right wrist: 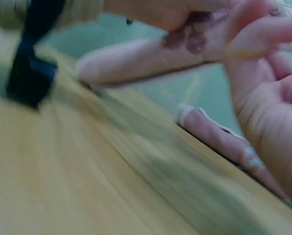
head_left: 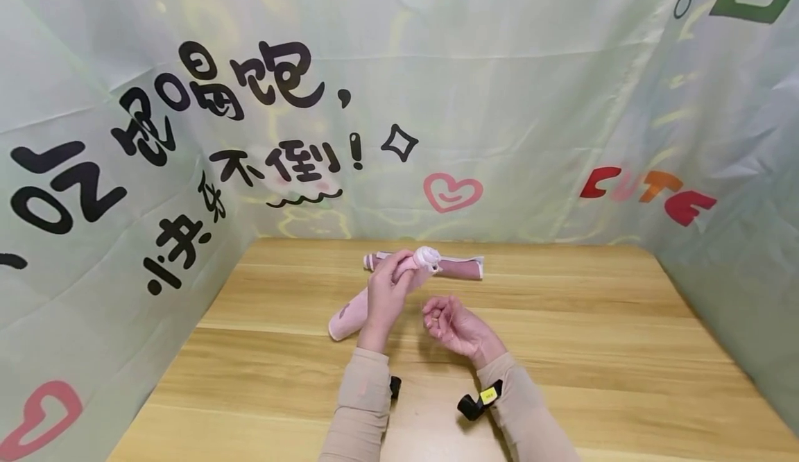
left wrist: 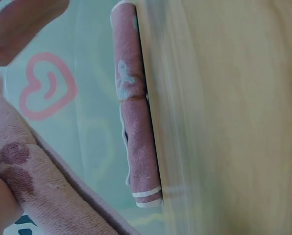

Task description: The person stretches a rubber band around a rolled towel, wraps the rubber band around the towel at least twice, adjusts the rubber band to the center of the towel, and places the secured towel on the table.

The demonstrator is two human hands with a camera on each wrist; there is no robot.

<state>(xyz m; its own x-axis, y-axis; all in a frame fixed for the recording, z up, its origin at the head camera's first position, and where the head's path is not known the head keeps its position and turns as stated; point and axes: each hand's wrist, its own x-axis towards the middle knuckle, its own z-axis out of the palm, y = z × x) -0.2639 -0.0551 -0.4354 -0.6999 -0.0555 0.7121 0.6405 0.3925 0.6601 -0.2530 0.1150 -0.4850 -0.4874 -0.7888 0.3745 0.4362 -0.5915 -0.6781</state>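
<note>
Pink rolled towel (head_left: 381, 288) gripped by left hand (head_left: 385, 295) fingers; right hand (head_left: 452, 324) loosely curled, empty

We see a pale wooden tabletop (head_left: 593, 351). A rolled pink towel (head_left: 458, 268) lies flat near its far edge, and a second pink roll (head_left: 352, 309) touches it with its lower end.

A rolled dusty-pink cloth with pale blue marks and a white-edged end (left wrist: 136, 112) lies along the edge of the pale wooden bench (left wrist: 224, 117), touching it. Behind it hangs a light green backdrop with a pink heart outline (left wrist: 47, 87). A second rolled pink towelling cloth with dark red blotches (left wrist: 43, 181) crosses the lower left corner
</note>
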